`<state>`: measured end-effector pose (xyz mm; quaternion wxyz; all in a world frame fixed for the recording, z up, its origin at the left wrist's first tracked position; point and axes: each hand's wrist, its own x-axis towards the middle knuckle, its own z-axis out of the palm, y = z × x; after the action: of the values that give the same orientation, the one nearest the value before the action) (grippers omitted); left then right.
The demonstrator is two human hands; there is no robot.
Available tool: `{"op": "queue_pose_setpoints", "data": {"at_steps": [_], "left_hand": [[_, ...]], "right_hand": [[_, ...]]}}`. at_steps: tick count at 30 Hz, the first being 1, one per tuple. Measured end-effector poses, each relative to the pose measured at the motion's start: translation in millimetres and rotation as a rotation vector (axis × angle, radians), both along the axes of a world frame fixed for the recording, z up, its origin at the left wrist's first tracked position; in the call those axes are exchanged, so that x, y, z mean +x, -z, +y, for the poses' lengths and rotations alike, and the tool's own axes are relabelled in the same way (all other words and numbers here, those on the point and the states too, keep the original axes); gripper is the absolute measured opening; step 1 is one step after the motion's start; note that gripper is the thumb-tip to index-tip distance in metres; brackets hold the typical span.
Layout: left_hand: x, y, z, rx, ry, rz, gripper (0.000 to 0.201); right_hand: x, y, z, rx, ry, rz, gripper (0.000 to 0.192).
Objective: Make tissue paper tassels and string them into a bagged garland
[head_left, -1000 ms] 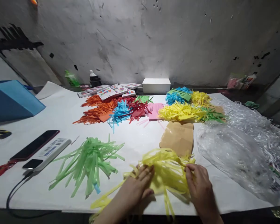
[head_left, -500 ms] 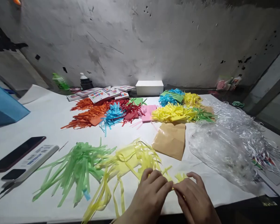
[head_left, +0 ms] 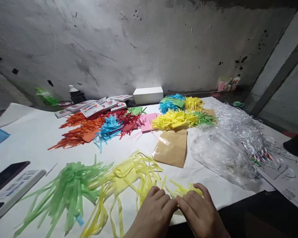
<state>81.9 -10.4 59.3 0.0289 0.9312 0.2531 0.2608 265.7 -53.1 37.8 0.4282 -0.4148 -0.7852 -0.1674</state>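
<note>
At the table's front edge, my left hand and my right hand meet fingertip to fingertip, their fingers curled closed. Pinched in them is a yellow fringed paper strip, its loose strands fanning out beyond my knuckles; the rest lies hidden beneath my fingers. Left of my hands spreads a pile of pale yellow fringed paper. Beside that lies green fringed paper with a small blue scrap at its lower end. A brown paper piece with a glossy surface rests beyond my hands.
Farther back lie orange, blue, pink and yellow fringed papers. Flat printed boxes and a white box stand behind. Clear plastic and white cords fill the right; a phone lies left.
The view has swung to the right, so the table's contents appear farther left. Both hands still hold the yellow strip, and more of its strands show between and beyond them.
</note>
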Motion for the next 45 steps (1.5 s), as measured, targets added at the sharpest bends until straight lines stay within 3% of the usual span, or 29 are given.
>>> {"op": "queue_pose_setpoints", "data": {"at_steps": [6,14,25,28,34,40,43,45], "left_hand": [[2,-6.1,-3,-0.025,0.000,0.115,0.016],[10,-7.6,-4,-0.044,0.025,0.146,0.018],[15,-5.7,-5,-0.095,0.027,0.267,0.018],[15,-3.0,-5,-0.067,0.011,0.222,0.020],[28,7.7,-9,0.094,-0.004,-0.056,0.025],[39,31.0,-8,0.166,-0.115,-0.201,0.032],[38,55.2,-11,0.090,-0.088,-0.214,0.048],[37,67.8,-13,-0.101,-0.034,-0.204,0.059]], "right_hand": [[15,-8.6,-7,-0.232,-0.146,-0.010,0.021],[28,-5.7,-17,-0.377,-0.223,0.115,0.014],[22,-4.8,-19,-0.242,-0.124,0.102,0.024],[21,-5.2,-18,-0.185,-0.093,0.072,0.023],[8,10.7,-16,0.030,0.166,0.169,0.015],[-24,48.7,-9,-0.077,0.234,0.536,0.030],[-28,61.4,-7,-0.132,0.202,0.597,0.038],[-24,63.0,-6,-0.099,0.161,0.573,0.039]]}}
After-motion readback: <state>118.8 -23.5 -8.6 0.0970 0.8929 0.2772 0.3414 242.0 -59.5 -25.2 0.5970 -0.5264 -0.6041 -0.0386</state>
